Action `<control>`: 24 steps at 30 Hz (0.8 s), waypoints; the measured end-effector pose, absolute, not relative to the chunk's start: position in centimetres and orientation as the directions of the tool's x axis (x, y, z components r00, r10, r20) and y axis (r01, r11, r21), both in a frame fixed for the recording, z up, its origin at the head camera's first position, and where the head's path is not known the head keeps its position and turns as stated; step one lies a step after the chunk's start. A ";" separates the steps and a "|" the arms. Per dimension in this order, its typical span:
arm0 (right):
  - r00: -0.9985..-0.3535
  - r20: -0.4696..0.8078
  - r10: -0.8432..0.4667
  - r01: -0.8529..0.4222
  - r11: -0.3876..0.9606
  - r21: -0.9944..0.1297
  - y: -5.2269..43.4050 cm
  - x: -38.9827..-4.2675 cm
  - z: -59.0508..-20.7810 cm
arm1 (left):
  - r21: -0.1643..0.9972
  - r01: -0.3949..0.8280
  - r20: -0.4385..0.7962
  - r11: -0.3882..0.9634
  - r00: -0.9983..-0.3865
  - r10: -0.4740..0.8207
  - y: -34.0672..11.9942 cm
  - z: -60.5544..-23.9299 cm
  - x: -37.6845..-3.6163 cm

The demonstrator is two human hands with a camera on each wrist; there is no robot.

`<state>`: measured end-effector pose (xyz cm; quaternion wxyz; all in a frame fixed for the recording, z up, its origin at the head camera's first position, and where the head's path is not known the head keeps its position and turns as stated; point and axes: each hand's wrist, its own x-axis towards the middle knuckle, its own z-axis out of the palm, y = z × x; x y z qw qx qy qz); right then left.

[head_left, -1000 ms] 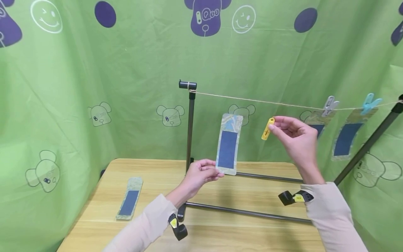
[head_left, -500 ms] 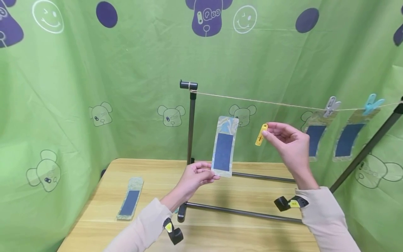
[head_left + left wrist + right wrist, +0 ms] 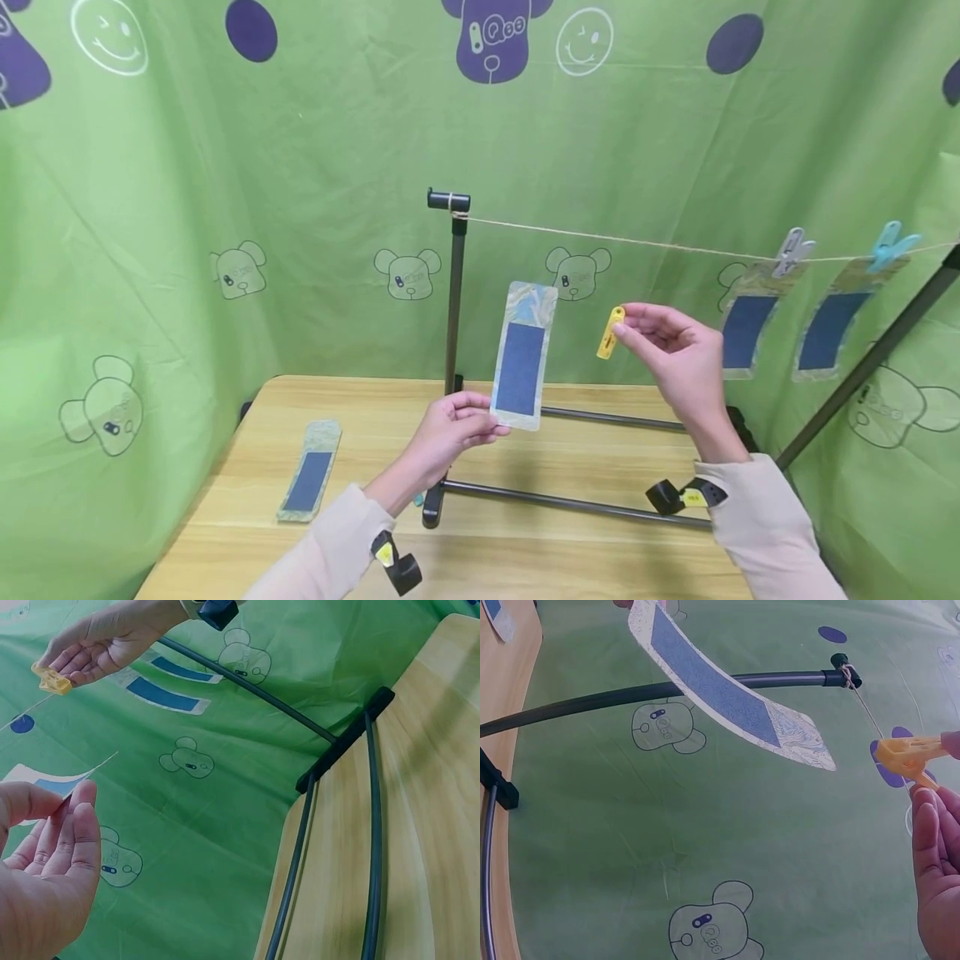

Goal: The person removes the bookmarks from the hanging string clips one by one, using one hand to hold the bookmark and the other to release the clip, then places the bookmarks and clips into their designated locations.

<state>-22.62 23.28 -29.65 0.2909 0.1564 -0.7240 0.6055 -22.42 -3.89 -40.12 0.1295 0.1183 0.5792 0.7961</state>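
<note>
Head view. Left hand (image 3: 450, 429): fingers pinch the bottom edge of a card (image 3: 522, 357) with a dark blue panel, held upright above the far half of the counter (image 3: 570, 550) and below the string (image 3: 615, 240). Right hand (image 3: 678, 354): fingers pinch a yellow peg (image 3: 610, 333) just beside the card's upper right, also short of the string. Two hung cards (image 3: 742, 321) (image 3: 825, 325) sit under a grey peg (image 3: 793, 248) and a blue peg (image 3: 891, 243) toward the string's right end. Spare card (image 3: 309, 472) lies flat near the counter's left edge.

Left wrist view. Left hand (image 3: 45, 877): thumb and fingers close on the card's (image 3: 41, 784) edge. Yellow peg (image 3: 51, 679) in the right hand (image 3: 105, 641) well apart, upper left.

Right wrist view. Card (image 3: 727, 690) bows along its length. Yellow peg (image 3: 909, 756) held at its rear; whether its mouth is open cannot be told.

Risks, as judged: held only at the bottom, the card may flop or twist when it meets the string; the peg may bite crooked, miss the card's top, or slip from the pinch.

Surface and room. Pale wood-grain counter carrying a black tube frame (image 3: 454, 333); green cartoon-print cloth (image 3: 225, 208) all round.
</note>
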 end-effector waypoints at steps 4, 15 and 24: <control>-0.794 0.594 0.130 -0.558 0.234 -0.796 23.0 -22.5 -30.0 | 0.949 -0.083 0.028 -0.304 -0.939 0.342 -4.4 -40.2 -22.3; -0.824 0.551 0.134 -0.509 0.252 -0.823 22.4 -21.9 -31.6 | 0.943 -0.085 0.029 -0.322 -0.942 0.333 -5.3 -40.4 -21.9; -0.850 0.512 0.122 -0.477 0.233 -0.848 21.9 -21.9 -33.0 | 0.946 -0.089 0.020 -0.312 -0.944 0.329 -6.2 -40.9 -21.4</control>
